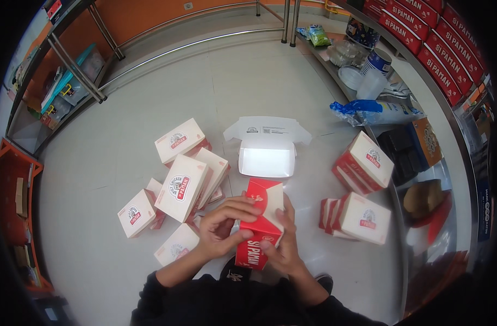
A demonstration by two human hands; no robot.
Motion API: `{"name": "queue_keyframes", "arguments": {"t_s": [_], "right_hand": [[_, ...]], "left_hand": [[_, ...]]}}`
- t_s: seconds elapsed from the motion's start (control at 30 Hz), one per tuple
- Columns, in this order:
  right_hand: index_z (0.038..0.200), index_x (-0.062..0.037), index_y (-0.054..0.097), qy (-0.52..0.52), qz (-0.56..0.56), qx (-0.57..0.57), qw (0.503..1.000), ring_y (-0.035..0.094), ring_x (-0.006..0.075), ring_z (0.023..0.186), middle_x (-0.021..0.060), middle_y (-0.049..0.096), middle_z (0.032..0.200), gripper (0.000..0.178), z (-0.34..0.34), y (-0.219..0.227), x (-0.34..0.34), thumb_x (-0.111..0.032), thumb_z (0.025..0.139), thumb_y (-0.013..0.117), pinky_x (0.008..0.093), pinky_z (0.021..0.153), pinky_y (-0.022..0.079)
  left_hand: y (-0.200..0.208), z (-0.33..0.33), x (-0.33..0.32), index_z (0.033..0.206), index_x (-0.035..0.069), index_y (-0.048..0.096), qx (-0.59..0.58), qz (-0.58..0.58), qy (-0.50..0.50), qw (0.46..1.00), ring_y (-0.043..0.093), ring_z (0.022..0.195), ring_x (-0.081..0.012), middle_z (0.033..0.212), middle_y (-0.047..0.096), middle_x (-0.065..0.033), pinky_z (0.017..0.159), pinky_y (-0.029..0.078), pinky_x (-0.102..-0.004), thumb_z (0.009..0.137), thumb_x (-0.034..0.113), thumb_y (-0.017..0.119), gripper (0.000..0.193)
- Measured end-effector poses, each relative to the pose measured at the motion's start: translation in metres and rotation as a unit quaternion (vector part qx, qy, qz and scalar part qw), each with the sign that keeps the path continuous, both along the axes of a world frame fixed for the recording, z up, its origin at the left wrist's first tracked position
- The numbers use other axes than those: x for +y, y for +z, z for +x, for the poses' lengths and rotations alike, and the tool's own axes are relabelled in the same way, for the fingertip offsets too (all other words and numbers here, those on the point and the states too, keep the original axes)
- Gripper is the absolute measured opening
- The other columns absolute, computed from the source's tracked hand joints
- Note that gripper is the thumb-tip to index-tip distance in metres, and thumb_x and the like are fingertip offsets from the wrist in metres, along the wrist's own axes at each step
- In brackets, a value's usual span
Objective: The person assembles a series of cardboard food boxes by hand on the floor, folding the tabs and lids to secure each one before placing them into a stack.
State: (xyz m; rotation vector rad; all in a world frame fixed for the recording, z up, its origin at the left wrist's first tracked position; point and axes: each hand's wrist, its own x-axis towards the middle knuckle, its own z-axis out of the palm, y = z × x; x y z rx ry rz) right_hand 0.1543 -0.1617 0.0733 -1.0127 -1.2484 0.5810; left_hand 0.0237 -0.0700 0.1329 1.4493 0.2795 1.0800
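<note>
Closest to the person, just above the dark sleeves, both hands were closed around one red and white carton (261, 225) held upright over the floor (259, 81). The left hand (222, 228) curled over its upper left side, fingers bent across the flap, while the right hand (284, 244) clasped its lower right side with the thumb pressed against the red face. To close such a carton cleanly, it seemed best to steady the body with one hand and press the top flap along its crease with the other, so the tab could seat without buckling the card.

Left of the hands, a loose pile of closed cartons (183, 187) lay overlapping on the floor. Right of them sat two more stacks, a nearer one (362, 217) and a farther one (368, 163). Just beyond the held carton, an open white carton (267, 155) lay with its lid folded back. Farther off, a blue plastic bag (362, 111) rested by a low shelf (449, 141), and metal rails (205, 43) crossed the far floor.
</note>
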Motion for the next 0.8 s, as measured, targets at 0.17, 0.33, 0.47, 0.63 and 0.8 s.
{"name": "queue_keyframes", "arguments": {"t_s": [0.17,0.33,0.47,0.63,0.8], "right_hand": [[0.138,-0.0213,0.036,-0.033,-0.024,-0.047,0.998,0.021,0.0472,0.135,0.0325,0.01,0.147,0.058,-0.001,-0.001,-0.004,-0.025,0.087,0.064,0.0525,0.107,0.024],[0.136,-0.0302,0.039,-0.007,0.006,-0.058,0.998,0.018,0.0495,0.136,0.0342,0.007,0.148,0.056,-0.005,-0.003,0.003,-0.033,0.086,0.065,0.0532,0.104,0.024],[0.14,-0.0343,0.033,0.004,-0.057,-0.146,0.988,0.016,0.0505,0.137,0.037,0.0,0.148,0.061,-0.011,0.009,-0.001,-0.04,0.086,0.063,0.0506,0.1,0.025],[0.146,-0.0333,0.025,0.039,-0.039,-0.136,0.989,0.016,0.0506,0.137,0.0368,0.002,0.148,0.079,-0.004,0.0,0.002,-0.047,0.081,0.067,0.0528,0.101,0.024],[0.146,-0.0315,0.031,0.102,-0.223,-0.168,0.955,0.026,0.0488,0.129,0.0293,0.025,0.138,0.087,0.016,-0.024,0.001,-0.048,0.072,0.074,0.0578,0.103,0.021]], "left_hand": [[-0.028,-0.012,0.009,0.102,-0.004,0.063,-0.004,0.04,-0.074,0.996,0.051,0.115,-0.0268,0.108,0.063,-0.0168,0.101,0.037,-0.0392,0.08,-0.003,0.068,0.022],[-0.034,-0.012,0.004,0.124,-0.003,0.051,0.079,0.046,-0.035,0.995,0.034,0.132,-0.0295,0.139,0.039,-0.0203,0.109,0.026,-0.0414,0.081,0.024,0.074,0.056],[-0.064,-0.012,0.006,0.142,0.003,0.023,0.016,-0.04,-0.083,0.996,0.022,0.137,-0.0321,0.147,0.016,-0.0203,0.11,0.021,-0.0425,0.068,0.05,0.078,0.103],[-0.058,-0.017,0.005,0.141,0.005,0.019,0.166,0.07,-0.062,0.982,0.027,0.134,-0.0324,0.143,0.02,-0.02,0.11,0.023,-0.0411,0.068,0.054,0.077,0.106],[-0.063,-0.019,0.013,0.141,0.006,0.018,-0.052,-0.217,-0.032,0.974,0.037,0.129,-0.0261,0.139,0.031,-0.0163,0.106,0.033,-0.0396,0.078,0.051,0.068,0.093]]}}
